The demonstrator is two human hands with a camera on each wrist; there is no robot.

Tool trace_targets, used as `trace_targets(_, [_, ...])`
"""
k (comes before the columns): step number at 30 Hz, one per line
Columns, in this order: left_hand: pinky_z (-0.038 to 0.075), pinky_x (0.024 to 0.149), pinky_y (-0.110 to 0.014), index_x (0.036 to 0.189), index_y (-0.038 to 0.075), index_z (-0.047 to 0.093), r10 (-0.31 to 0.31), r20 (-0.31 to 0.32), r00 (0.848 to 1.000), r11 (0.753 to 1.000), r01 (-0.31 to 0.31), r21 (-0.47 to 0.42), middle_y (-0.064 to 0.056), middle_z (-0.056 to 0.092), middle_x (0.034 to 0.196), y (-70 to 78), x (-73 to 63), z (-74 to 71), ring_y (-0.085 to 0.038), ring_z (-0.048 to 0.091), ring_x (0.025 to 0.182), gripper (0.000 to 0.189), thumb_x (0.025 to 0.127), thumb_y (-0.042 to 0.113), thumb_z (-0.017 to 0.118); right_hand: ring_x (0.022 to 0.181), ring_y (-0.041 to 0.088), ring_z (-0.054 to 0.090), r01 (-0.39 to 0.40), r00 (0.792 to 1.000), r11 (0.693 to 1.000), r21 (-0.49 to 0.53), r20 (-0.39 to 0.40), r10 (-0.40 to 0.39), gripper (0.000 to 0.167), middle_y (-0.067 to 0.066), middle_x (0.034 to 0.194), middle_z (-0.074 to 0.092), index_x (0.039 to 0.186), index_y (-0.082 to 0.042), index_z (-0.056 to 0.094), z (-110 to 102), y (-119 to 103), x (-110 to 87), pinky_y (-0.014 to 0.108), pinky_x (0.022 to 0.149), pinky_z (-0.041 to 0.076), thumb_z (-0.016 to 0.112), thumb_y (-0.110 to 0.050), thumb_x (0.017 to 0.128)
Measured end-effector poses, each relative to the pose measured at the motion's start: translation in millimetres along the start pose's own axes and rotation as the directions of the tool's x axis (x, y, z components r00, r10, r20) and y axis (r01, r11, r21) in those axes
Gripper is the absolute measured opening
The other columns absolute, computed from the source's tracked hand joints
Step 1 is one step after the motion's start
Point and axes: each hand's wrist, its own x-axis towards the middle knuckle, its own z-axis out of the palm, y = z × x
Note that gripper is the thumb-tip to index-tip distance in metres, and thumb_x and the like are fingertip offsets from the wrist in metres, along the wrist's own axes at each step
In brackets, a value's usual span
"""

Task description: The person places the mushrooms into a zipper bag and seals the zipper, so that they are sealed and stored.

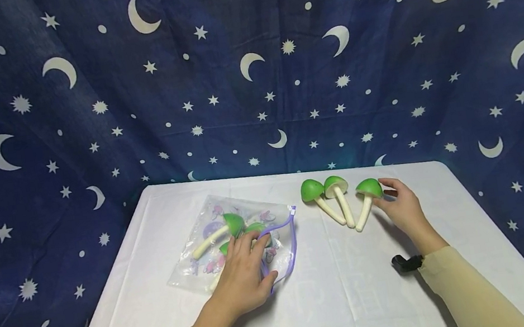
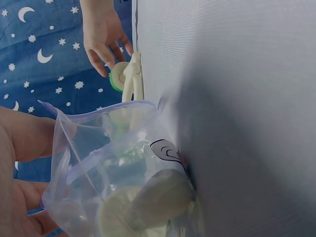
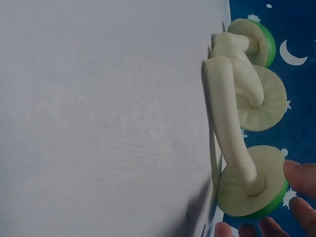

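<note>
My left hand lies over a clear zip bag and grips its purple-edged mouth, which gapes toward the right. Inside the bag are several toy mushrooms with green caps and cream stems; my fingers hide part of them. On the right, three more of these mushrooms lie side by side, stems toward me: a left one, a middle one and a right one. Around the right one's cap, my right hand has its thumb and fingers spread, fingertips right at the green edge.
A white cloth covers the table. Behind it hangs a dark blue curtain with moons and stars. Black wrist straps show below both hands.
</note>
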Motion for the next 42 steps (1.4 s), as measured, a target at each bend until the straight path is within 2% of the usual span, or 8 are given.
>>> trace_targets(12, [0.033, 0.119, -0.08, 0.154, 0.011, 0.053, 0.0, -0.009, 1.0, 1.0, 0.0, 0.003, -0.012, 0.052, 0.153, 0.6, 0.5, 0.1, -0.036, 0.051, 0.145, 0.081, 0.084, 0.033, 0.087, 0.147, 0.05, 0.051, 0.022, 0.999, 0.999, 0.026, 0.025, -0.022, 0.067, 0.024, 0.162, 0.05, 0.158, -0.005, 0.048, 5.2, -3.7, 12.4, 0.064, 0.115, 0.048, 0.076, -0.015, 0.099])
trace_targets(23, [0.032, 0.12, -0.08, 0.156, 0.011, 0.052, 0.001, 0.002, 1.0, 1.0, -0.001, -0.004, -0.012, 0.051, 0.154, 0.4, -0.1, -1.1, -0.036, 0.05, 0.146, 0.082, 0.085, 0.033, 0.086, 0.147, 0.051, 0.05, 0.023, 0.998, 0.999, 0.043, 0.06, -0.026, 0.063, 0.025, 0.163, 0.049, 0.158, -0.003, 0.049, 8.3, -4.2, 21.3, 0.062, 0.117, 0.047, 0.073, -0.021, 0.102])
trace_targets(42, [0.033, 0.119, -0.08, 0.156, 0.011, 0.051, 0.004, 0.007, 1.0, 1.0, -0.004, 0.013, -0.01, 0.049, 0.154, -0.4, -0.9, -0.9, -0.034, 0.05, 0.147, 0.083, 0.085, 0.035, 0.086, 0.139, 0.051, 0.057, 0.042, 0.998, 0.999, 0.029, 0.047, -0.043, 0.062, 0.029, 0.157, 0.053, 0.156, -0.002, 0.05, 14.5, -7.8, 23.8, 0.061, 0.116, 0.047, 0.073, -0.02, 0.102])
